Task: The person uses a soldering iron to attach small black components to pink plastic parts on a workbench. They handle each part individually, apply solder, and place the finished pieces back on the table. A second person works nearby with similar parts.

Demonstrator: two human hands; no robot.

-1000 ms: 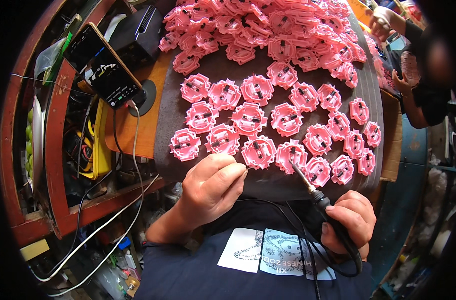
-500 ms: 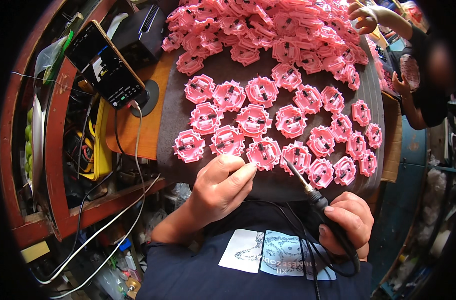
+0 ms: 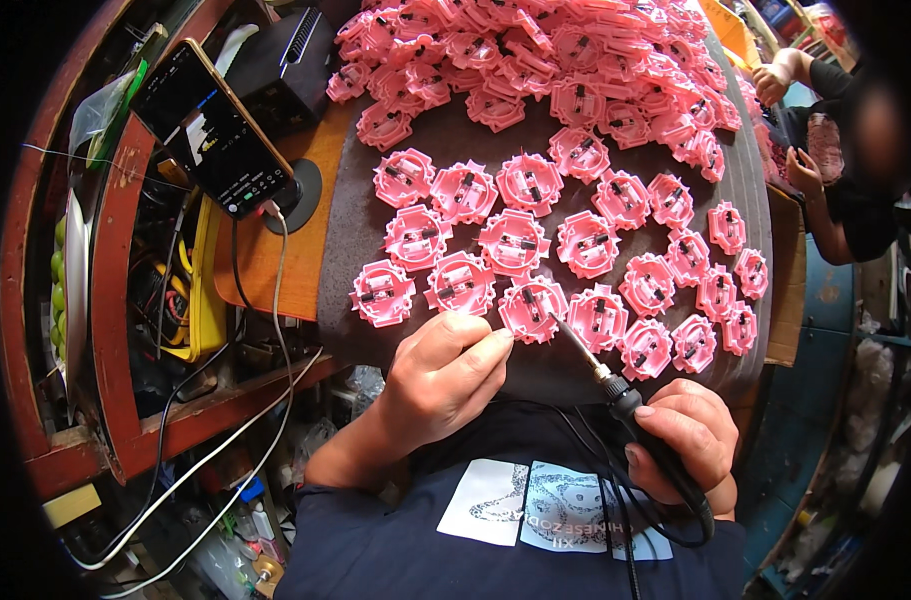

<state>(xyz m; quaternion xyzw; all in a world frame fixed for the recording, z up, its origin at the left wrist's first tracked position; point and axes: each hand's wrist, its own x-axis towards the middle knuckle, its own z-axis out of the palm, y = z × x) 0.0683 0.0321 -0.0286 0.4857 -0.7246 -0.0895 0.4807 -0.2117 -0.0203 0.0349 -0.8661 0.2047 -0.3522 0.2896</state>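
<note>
My right hand [image 3: 687, 440] is wrapped around the black handle of a soldering iron [image 3: 623, 398]. The iron's metal tip slants up and left, over the right side of a round pink plastic part [image 3: 520, 312]; whether it touches cannot be made out. At that part's lower left edge, the thumb and fingers of my left hand [image 3: 443, 388] are pinched together. What they hold, if anything, is too small to name. Inside the part sit small black and pale components. Just right of it lies another such pink part [image 3: 597, 320], and several more are spread in rows.
A large heap of pink parts [image 3: 535, 50] covers the far end of the dark work surface [image 3: 360, 190]. To the left, a phone [image 3: 213, 130] leans on a stand with a white cable attached. Black cables hang near my lap. Another person [image 3: 835, 150] sits at the far right.
The soldering iron's tip has moved left, from beside the neighbouring pink part to over the one near my left fingers. My left hand stays nearly still. The other person's raised arm has lowered.
</note>
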